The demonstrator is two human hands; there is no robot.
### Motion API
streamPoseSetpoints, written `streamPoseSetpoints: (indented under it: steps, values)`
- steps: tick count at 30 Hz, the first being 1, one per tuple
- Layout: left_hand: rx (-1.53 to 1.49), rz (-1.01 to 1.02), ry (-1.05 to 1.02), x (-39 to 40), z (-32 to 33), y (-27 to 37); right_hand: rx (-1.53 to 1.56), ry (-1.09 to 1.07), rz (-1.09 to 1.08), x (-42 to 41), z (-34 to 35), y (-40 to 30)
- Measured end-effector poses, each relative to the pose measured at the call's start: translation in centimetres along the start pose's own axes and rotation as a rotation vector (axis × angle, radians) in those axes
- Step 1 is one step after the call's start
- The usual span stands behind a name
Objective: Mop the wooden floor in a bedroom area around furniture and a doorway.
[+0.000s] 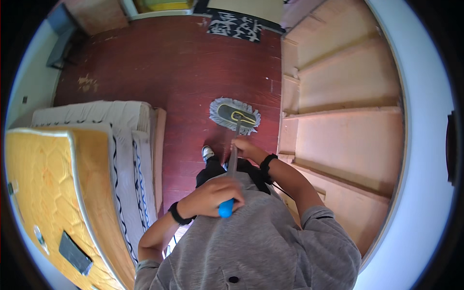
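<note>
Close to my chest, my left hand [214, 197] is wrapped around the top of a mop's pole, just above its blue end grip [226, 208]. Lower down the metal pole [233, 159], my right hand [244, 146] holds it in front of my legs. The pole runs forward to a flat dust mop head [226, 114] with a grey-white string fringe and a yellow-trimmed centre. That head lies on the dark red floor [181, 72], ahead of my shoe [207, 153]. Both my wrists wear black bands.
Stacked mattresses [98, 174] rise on my left, a dark flat object [75, 253] lying on the yellow one. A wooden frame with crosspieces [344, 112] runs along my right. A patterned black-and-white mat [235, 26] and a grey chair [63, 36] stand farther off.
</note>
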State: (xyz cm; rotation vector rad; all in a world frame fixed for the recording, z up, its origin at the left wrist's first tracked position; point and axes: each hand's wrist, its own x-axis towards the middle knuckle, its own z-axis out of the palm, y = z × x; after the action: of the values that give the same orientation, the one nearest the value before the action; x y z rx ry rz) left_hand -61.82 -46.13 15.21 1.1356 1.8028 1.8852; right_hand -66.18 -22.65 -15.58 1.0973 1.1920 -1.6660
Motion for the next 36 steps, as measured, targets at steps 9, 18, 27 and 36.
streamPoseSetpoints:
  steps: [9, 18, 27, 36]
  values:
    - [-0.192, -0.147, 0.118, 2.8, 2.5, -6.6, -0.430, -0.035, -1.015, 2.4, -9.1, 1.7]
    - [0.081, -0.229, 0.638, -2.6, -0.9, -0.4, 0.334, -0.304, -0.265, -2.6, 11.0, -1.3]
    - [0.553, -0.248, 0.564, -0.4, 1.4, 3.5, 0.096, -0.215, 0.000, -6.0, 21.1, -2.4]
    - [0.625, -0.254, 0.531, 9.0, 4.6, 0.6, 0.064, -0.143, -0.026, -5.6, 13.2, -8.4]
